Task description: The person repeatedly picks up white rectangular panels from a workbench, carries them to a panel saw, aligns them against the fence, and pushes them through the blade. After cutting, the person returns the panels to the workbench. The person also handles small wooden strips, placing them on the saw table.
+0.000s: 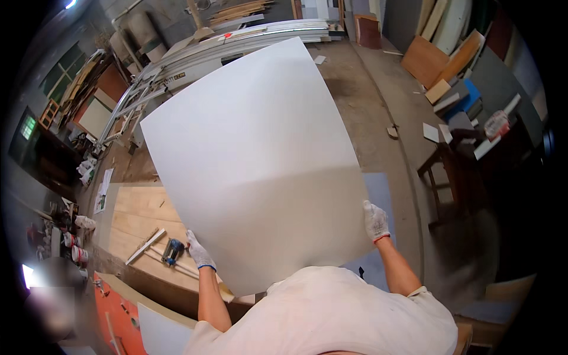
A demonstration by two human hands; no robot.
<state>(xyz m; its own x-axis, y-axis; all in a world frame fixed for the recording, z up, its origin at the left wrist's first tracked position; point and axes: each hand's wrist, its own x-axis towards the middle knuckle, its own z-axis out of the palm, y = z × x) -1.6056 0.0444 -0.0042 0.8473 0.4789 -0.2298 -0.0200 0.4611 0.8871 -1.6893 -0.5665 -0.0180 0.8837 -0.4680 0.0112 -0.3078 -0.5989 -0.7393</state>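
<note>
A large white sheet [254, 142] fills the middle of the view, raised in front of my body with a soft shading band across its lower part. My left hand [200, 249], in a white knit glove with a blue cuff, grips its lower left edge. My right hand [377, 222], gloved with a red cuff, grips the right edge. Beside my left hand, a nail gun [173, 251] and white strips [146, 246] lie on a plywood board [130, 213]. A blue-grey panel [378, 195] shows behind the sheet at the right.
A long metal machine [142, 89] with stacked boards [266, 28] runs along the back and left. Leaning panels [426, 62] and a dark wooden stand [438, 177] are on the right. An orange-faced panel [118, 307] is at lower left, with buckets [80, 253] on the floor nearby.
</note>
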